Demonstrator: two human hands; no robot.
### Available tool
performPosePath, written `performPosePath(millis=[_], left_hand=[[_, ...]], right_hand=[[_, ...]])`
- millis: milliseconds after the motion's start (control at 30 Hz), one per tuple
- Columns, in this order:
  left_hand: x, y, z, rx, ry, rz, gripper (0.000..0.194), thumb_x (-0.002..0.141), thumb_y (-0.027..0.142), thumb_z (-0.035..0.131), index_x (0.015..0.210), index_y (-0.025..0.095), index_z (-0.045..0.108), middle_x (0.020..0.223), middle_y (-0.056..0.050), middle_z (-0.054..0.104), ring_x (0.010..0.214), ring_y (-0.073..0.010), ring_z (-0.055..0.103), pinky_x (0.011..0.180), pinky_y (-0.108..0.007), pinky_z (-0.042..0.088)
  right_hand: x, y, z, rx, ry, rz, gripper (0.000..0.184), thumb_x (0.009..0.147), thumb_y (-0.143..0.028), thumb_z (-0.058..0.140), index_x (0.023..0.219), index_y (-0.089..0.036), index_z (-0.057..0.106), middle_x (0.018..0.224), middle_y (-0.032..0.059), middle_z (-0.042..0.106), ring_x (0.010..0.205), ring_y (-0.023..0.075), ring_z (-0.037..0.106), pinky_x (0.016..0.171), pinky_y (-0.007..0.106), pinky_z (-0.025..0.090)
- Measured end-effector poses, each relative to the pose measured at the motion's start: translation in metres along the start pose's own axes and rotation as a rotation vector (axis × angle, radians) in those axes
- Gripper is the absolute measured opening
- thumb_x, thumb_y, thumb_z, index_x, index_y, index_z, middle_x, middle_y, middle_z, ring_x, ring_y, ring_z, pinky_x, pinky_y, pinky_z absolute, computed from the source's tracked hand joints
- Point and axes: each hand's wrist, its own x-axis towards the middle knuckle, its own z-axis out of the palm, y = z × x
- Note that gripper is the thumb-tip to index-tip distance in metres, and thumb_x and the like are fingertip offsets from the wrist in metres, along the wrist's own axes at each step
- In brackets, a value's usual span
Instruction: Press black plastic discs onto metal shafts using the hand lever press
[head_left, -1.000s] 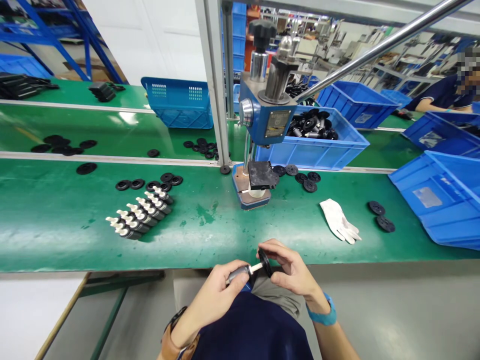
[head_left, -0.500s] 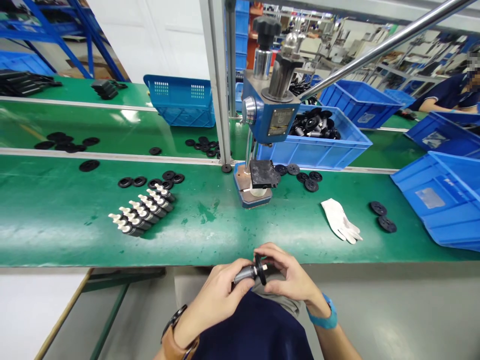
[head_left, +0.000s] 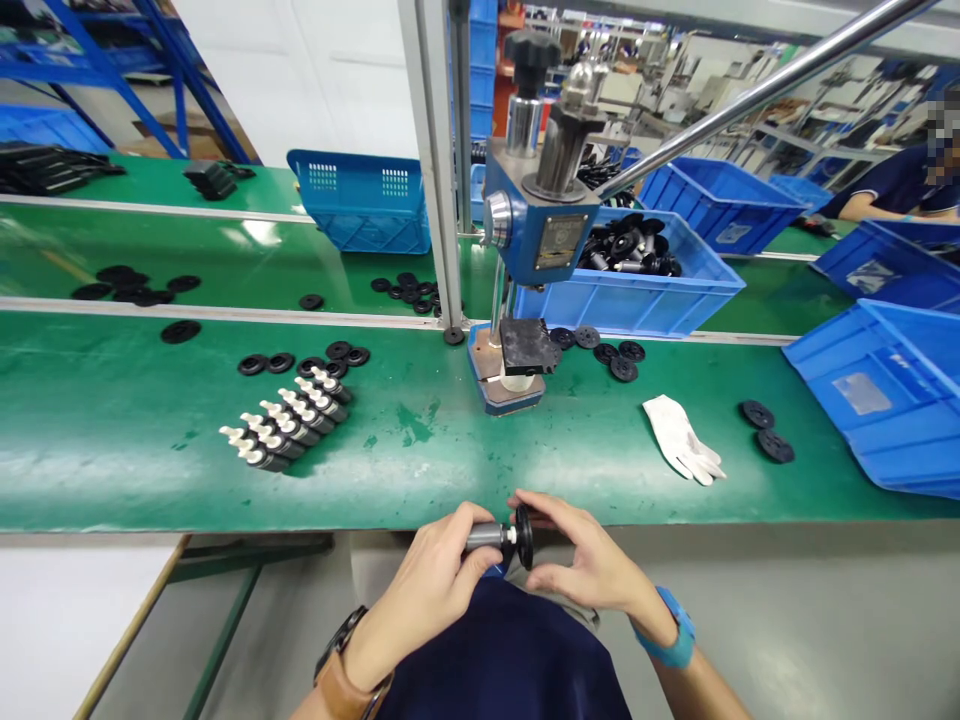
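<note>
My left hand is closed around a dark grey cylinder with a white shaft, held level in front of my body just off the bench edge. At the shaft's end stands a black disc, its rim between the fingers and thumb of my right hand. Whether the shaft tip sits inside the disc's centre is hidden. On the bench to the left, several similar cylinders stand in rows with white shafts up. Black rings lie behind them.
A blue hand press stands mid-bench. Right of it lie black discs, a white glove and a tilted blue crate. Behind, a blue bin holds black parts. Another person's arm shows at far right.
The disc sat further along, with the white tip poking out on its right; now white shows between cylinder and disc. The cylinder has turned more level, and my right wrist has shifted right.
</note>
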Motion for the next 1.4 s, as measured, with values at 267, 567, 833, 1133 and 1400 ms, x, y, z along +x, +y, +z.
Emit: performPosePath(millis=[267, 567, 833, 1133, 1400], left_hand=[[0.001, 0.003, -0.002, 0.336, -0.041, 0.197, 0.008, 0.098, 0.015, 0.058, 0.102, 0.021, 0.054, 0.090, -0.003, 0.069, 0.081, -0.0259, 0.069, 0.070, -0.036, 0.048], [0.000, 0.010, 0.001, 0.452, 0.053, 0.388, 0.012, 0.095, 0.017, 0.061, 0.093, 0.022, 0.050, 0.082, -0.002, 0.064, 0.070, -0.0249, 0.064, 0.059, -0.036, 0.045], [0.003, 0.003, 0.008, 0.381, 0.035, 0.316, 0.012, 0.093, 0.015, 0.059, 0.091, 0.022, 0.050, 0.083, -0.003, 0.066, 0.071, -0.0239, 0.064, 0.061, -0.035, 0.045], [0.013, -0.048, 0.003, 0.129, 0.270, 0.177, 0.012, 0.093, 0.015, 0.051, 0.099, 0.021, 0.059, 0.090, -0.007, 0.070, 0.083, -0.0252, 0.069, 0.072, -0.036, 0.053], [0.025, -0.128, 0.014, -0.253, 1.052, -0.092, 0.044, 0.102, 0.051, 0.047, 0.116, 0.015, 0.068, 0.107, -0.017, 0.078, 0.100, -0.0325, 0.075, 0.087, -0.044, 0.060]], right_hand=[[-0.007, -0.004, 0.003, -0.331, -0.044, -0.160, 0.090, 0.092, -0.045, 0.078, 0.165, -0.029, 0.029, 0.148, 0.0171, 0.062, 0.133, 0.0320, 0.064, 0.110, 0.047, 0.055], [-0.004, -0.015, 0.003, -0.236, -0.054, -0.286, 0.087, 0.099, -0.036, 0.070, 0.168, -0.026, 0.019, 0.149, 0.0185, 0.061, 0.131, 0.0247, 0.067, 0.108, 0.038, 0.056], [0.002, -0.020, -0.004, -0.405, -0.140, -0.316, 0.089, 0.102, -0.029, 0.065, 0.169, -0.020, 0.008, 0.142, 0.0212, 0.065, 0.128, 0.0271, 0.068, 0.105, 0.039, 0.059], [0.062, -0.019, 0.004, -0.655, -0.259, -0.352, 0.091, 0.097, -0.020, 0.070, 0.169, -0.020, 0.014, 0.159, 0.0201, 0.050, 0.145, 0.0322, 0.053, 0.114, 0.046, 0.053], [0.229, -0.015, 0.061, -0.590, -0.104, 0.000, 0.044, 0.110, -0.033, 0.045, 0.148, -0.014, 0.055, 0.084, 0.0045, 0.080, 0.081, 0.0211, 0.077, 0.084, 0.033, 0.059]])
